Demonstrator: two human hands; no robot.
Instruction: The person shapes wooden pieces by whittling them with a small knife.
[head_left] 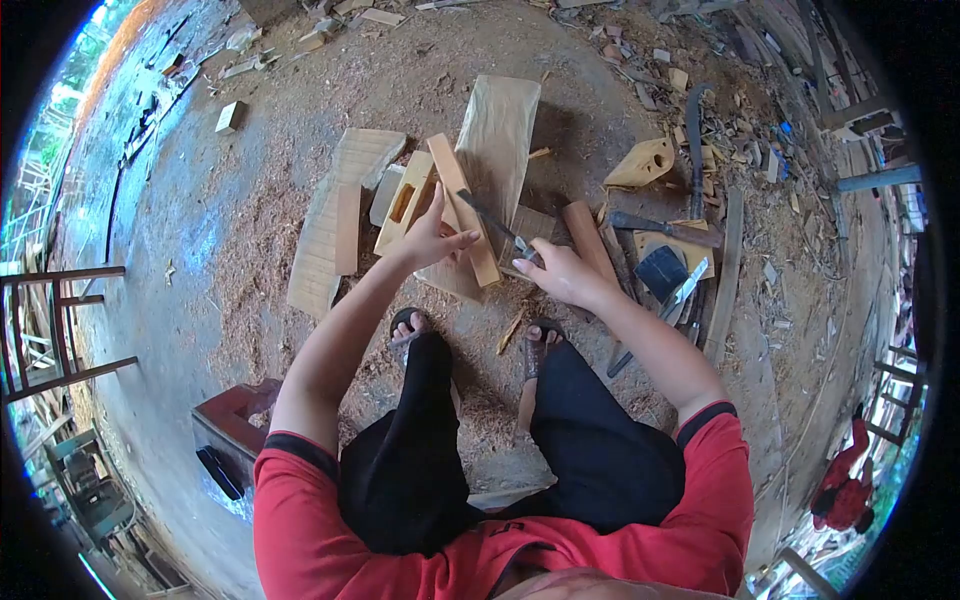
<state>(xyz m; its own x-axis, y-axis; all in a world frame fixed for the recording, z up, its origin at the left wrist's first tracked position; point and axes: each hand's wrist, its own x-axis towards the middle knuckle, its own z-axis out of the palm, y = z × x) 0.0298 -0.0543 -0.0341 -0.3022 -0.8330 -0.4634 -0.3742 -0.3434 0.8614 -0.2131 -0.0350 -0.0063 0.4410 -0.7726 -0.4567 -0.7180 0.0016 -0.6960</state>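
My right hand [562, 272] is closed round the handle of a dark-bladed tool [490, 215], whose tip points up and left across a narrow wooden strip [465, 212]. My left hand [432, 240] is beside that strip, its index finger stretched upward and its thumb pointing right, fingers apart; some of its fingers are hidden behind the palm. Left of the strip, under my left hand, lies a pale wooden block with a slot [404, 203]. Beyond the strip a wide pale board [500, 130] lies on the ground.
Flat boards [330, 235] lie at the left. To the right are a carved wooden block [642, 163], a curved blade [694, 125], a hand tool [665, 228] and a dark cup-like object [661, 270]. A box [235, 425] stands lower left. Another person [845, 490] is at the far right.
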